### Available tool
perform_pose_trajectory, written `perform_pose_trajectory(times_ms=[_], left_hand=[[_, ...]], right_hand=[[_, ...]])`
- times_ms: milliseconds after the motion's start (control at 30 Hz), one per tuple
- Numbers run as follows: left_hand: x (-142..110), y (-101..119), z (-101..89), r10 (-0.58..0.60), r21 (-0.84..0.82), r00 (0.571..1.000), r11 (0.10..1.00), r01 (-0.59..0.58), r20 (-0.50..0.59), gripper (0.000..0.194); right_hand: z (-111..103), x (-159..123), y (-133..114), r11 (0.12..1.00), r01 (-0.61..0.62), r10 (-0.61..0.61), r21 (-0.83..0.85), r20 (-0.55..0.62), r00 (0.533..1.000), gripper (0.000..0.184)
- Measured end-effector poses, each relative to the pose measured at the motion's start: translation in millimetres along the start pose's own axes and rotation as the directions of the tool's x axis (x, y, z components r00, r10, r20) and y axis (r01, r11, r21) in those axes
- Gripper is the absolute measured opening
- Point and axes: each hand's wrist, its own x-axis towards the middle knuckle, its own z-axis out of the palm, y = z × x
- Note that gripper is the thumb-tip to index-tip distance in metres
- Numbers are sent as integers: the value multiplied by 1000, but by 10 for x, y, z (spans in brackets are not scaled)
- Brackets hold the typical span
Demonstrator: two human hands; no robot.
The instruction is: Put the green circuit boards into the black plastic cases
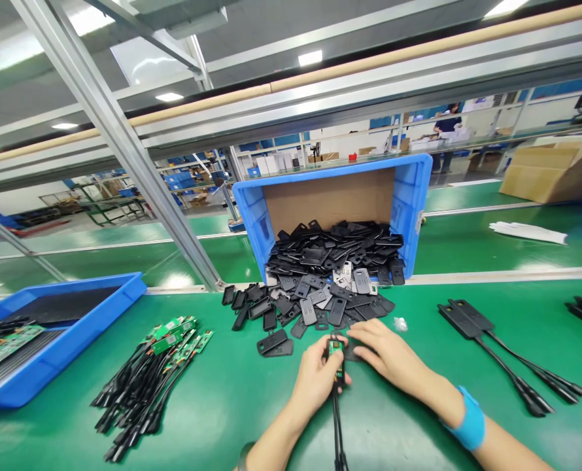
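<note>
Gripping the edges suits the circuit board (337,345), likely light, fragile; left hand (315,373) fingers clamp it, right hand (392,351) fingers apart.

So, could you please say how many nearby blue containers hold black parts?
2: the shallow tray at left, and the deep bin on its side at centre.
</note>
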Motion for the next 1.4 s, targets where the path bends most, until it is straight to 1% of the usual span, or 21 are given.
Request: perform_pose_trajectory(times_ms=[100, 167, 267, 367, 433, 500, 533, 567, 633, 733, 767, 800, 833, 967, 1000, 1067, 1133, 1167, 1300, 1333, 1400], left_hand=[[10, 84, -56, 0, -118, 989, 993, -17, -145, 36], [13, 116, -90, -38, -197, 987, 980, 6, -156, 39], [15, 124, -110, -39, -242, 991, 970, 8, -124, 50], [7, 127, -98, 0, -204, 992, 979, -26, -129, 54], [-6, 137, -85, 14, -196, 993, 980, -37, -114, 52], [-22, 147, -71, 4, -205, 997, 979, -20, -82, 48], [-30, 149, -64, -14, -212, 998, 977, 0, -67, 47], [-37, 147, -57, -36, -219, 998, 976, 24, -53, 46], [-47, 134, -43, -73, -232, 997, 970, 67, -15, 48], [-53, 111, -28, -58, -264, 997, 962, 69, 50, 53], [-55, 106, -25, -39, -277, 997, 959, 55, 62, 53], [-56, 104, -23, -19, -293, 998, 955, 37, 65, 53], [-57, 103, -22, -1, -306, 998, 952, 19, 59, 53], [-57, 109, -20, 29, -307, 999, 952, -22, 20, 51], [-57, 110, -20, 27, -297, 999, 955, -21, 18, 49], [-56, 110, -20, 21, -279, 1000, 960, -14, 22, 45], [-56, 111, -18, 8, -272, 999, 962, 1, 34, 45], [-56, 112, -17, -2, -273, 999, 962, 13, 43, 47], [-59, 109, 1, -42, -282, 990, 956, 78, 133, 56], [-60, 107, 8, -50, -283, 986, 955, 94, 159, 57], [-66, 102, 22, -62, -285, 977, 951, 119, 202, 58]], right_hand=[[100, 8, -93, 997, 48, -43, -58, 90, 995, 26], [157, 5, -103, 987, 54, -39, -152, 99, 994, 24], [221, -1, -67, 955, 95, -92, -280, 26, 995, 20], [212, -4, -14, 949, 10, -37, -314, -80, 996, 24], [148, -3, 8, 972, -114, 82, -206, -157, 984, 29], [53, 2, 6, 973, -229, 227, 17, -216, 950, 30], [4, 6, -4, 949, -275, 305, 156, -220, 927, 30], [-40, 12, -19, 901, -315, 381, 299, -197, 903, 30], [-103, 28, -56, 746, -379, 497, 547, -79, 864, 33], [-111, 46, -107, 513, -419, 521, 749, 116, 846, 38], [-95, 46, -121, 474, -416, 505, 776, 147, 850, 37], [-76, 42, -133, 466, -410, 487, 784, 159, 859, 35], [-58, 34, -146, 490, -403, 467, 773, 158, 870, 31], [-51, -5, -210, 731, -341, 334, 591, 126, 934, 21], [-67, -9, -227, 768, -321, 307, 555, 120, 944, 20], [-103, -8, -250, 790, -309, 311, 530, 88, 946, 18], [-125, 1, -254, 752, -323, 370, 575, 38, 928, 20], [-124, 6, -250, 705, -331, 403, 628, 29, 915, 22], [-64, 11, -242, 451, -315, 453, 835, 90, 887, 32], [-44, 9, -249, 422, -309, 450, 852, 99, 888, 34], [-12, 2, -274, 423, -301, 446, 855, 94, 890, 34]])
